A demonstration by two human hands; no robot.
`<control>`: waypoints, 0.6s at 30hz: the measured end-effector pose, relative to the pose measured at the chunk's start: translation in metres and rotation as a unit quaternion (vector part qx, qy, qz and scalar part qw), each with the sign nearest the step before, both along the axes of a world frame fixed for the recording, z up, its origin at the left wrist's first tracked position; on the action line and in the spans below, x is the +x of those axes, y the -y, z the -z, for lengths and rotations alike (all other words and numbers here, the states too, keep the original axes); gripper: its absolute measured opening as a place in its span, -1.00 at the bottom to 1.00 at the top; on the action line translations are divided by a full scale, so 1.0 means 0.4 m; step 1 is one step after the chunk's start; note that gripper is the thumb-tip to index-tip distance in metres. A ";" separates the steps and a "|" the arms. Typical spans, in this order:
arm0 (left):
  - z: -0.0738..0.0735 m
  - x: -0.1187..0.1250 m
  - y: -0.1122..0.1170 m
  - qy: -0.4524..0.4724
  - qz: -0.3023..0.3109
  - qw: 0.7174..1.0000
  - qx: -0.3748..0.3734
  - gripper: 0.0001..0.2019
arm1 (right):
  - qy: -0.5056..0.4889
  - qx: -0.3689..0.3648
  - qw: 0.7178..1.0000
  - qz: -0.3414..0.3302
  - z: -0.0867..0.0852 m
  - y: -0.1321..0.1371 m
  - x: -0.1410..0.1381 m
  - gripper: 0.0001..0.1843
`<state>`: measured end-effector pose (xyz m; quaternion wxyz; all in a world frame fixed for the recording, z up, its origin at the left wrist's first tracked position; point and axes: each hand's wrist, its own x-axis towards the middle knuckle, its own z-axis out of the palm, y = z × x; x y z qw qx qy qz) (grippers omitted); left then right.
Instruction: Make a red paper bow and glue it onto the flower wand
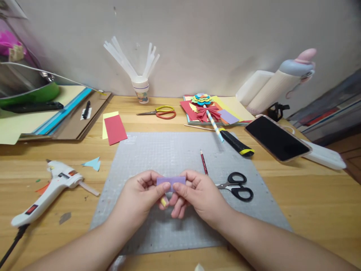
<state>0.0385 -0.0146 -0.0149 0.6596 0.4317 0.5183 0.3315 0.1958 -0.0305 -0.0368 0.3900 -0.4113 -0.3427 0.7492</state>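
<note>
A small purple strip of folded paper (171, 180) is held level between my two hands, above the grey cutting mat (135, 158). My left hand (143, 192) pinches its left part, thumb on the near face and fingers behind. My right hand (197, 188) pinches the right part the same way, the thumbs almost meeting. A yellow patch shows on a left fingertip; what it is I cannot tell. Just right of my right hand lie black-handled scissors (238, 187), their blades partly hidden behind it. A red-and-black pencil (204, 162) rests on the mat beyond.
A white glue gun (53, 192) with a cord lies left. Red paper (115, 129), yellow-and-red scissors (160, 112) and a paper cup (141, 90) of glue sticks stand behind the mat. Right are a paper flower (202, 99), a black utility knife (237, 143) and a phone (278, 137).
</note>
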 end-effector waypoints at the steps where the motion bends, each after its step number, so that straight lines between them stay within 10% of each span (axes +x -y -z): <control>1: 0.002 -0.003 0.001 -0.001 0.002 1.000 0.001 -0.72 | -0.004 -0.005 1.000 -0.004 0.002 0.000 0.000 -0.54; 18: -0.003 -0.017 0.010 -0.006 0.022 0.999 -0.046 -0.75 | 0.003 -0.025 0.999 -0.027 -0.011 0.017 -0.010 -0.59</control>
